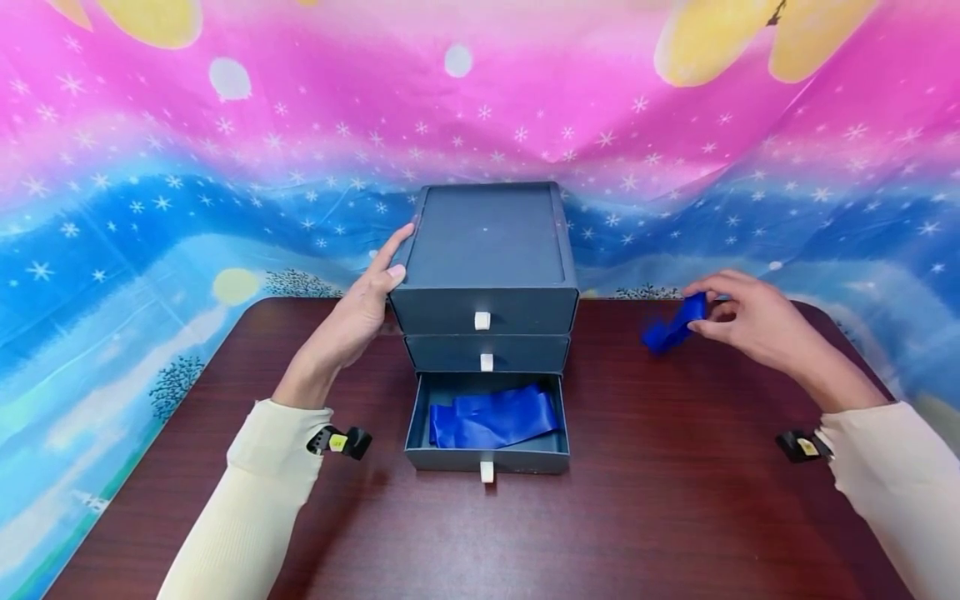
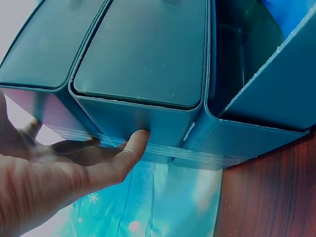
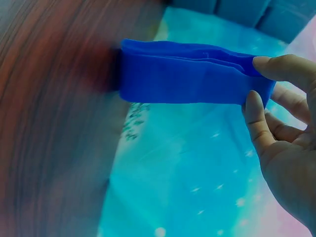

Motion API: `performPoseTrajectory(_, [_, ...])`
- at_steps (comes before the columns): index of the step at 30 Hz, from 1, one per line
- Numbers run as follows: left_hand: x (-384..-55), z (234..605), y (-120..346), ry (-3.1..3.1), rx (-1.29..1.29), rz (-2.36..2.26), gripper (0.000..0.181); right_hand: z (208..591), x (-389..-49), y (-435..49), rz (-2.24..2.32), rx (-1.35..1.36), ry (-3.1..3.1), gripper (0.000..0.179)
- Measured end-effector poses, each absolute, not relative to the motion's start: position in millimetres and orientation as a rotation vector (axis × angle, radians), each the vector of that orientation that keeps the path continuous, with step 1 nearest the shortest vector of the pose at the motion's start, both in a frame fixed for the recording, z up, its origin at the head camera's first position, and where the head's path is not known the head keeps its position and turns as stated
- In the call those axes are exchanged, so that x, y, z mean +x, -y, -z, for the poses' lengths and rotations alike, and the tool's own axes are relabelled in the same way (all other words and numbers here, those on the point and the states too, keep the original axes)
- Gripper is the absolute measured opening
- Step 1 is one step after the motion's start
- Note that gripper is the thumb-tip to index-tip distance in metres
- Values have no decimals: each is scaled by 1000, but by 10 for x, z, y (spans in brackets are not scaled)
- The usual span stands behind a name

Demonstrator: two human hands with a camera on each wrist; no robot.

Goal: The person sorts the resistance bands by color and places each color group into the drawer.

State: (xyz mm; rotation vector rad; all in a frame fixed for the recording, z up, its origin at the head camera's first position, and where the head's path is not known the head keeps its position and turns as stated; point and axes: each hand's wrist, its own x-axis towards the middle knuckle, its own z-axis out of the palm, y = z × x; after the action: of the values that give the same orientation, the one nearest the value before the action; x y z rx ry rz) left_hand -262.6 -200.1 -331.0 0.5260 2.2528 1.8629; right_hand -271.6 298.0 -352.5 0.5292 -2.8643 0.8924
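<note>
A dark grey three-drawer box [image 1: 487,237] stands on the table, its bottom drawer [image 1: 450,460] pulled out and the upper two closed. Folded blue ribbon [image 1: 495,419] lies inside that drawer. My left hand [image 1: 358,310] rests against the box's left side near the top, fingers extended; in the left wrist view the thumb of this hand [image 2: 69,180] touches the side wall. To the right of the box, my right hand [image 1: 765,323] pinches another blue ribbon [image 1: 678,325] between thumb and fingers. The right wrist view shows this ribbon [image 3: 182,79] folded in loops, held by one end.
The reddish-brown wooden table [image 1: 637,508] extends around the box. Behind it hangs a pink and blue cloth [image 1: 517,108] with snowflakes, meeting the table's back edge. White tabs [image 1: 487,472] stick out from the drawer fronts.
</note>
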Motion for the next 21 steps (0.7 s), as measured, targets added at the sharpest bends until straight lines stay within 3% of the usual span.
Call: performPoseTrajectory(21, [-2619,3325,1998,-2261,525,-1861,57,3157,-2134,-2581,-942,745,2670,41])
